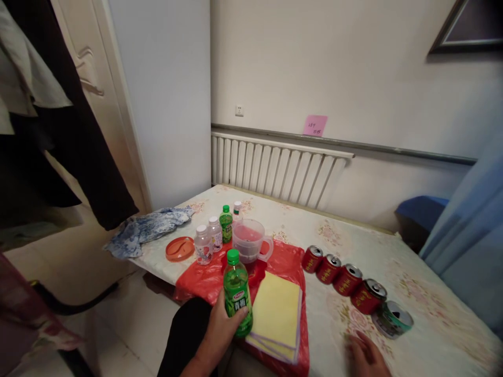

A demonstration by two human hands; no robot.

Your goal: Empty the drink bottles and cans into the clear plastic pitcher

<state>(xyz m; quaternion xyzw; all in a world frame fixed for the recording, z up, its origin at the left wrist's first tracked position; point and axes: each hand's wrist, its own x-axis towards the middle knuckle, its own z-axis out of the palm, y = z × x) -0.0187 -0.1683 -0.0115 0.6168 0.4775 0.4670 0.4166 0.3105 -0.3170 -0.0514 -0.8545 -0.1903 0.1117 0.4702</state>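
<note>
My left hand point(223, 327) is wrapped round a green drink bottle point(237, 298) with a green cap, upright at the table's near edge. Beside it lies a stack of yellow cloths point(277, 311) with pale purple edging, on a red plastic bag point(204, 277). My right hand point(363, 356), somewhat blurred, is low at the right with loosely bent fingers and nothing visible in it. Nearest to that hand is a green can point(393, 319), at the end of a slanting row with several red cans point(348, 280). Behind the bottle stands a clear plastic jug point(248, 243) with a handle.
Left of the jug stand two clear white-capped bottles point(203, 246), another green bottle point(226, 225) and an orange lid point(179, 249). Behind them is a further white-capped bottle point(237, 210). A blue patterned cloth point(147, 230) hangs over the left edge. A radiator point(275, 167) runs along the wall.
</note>
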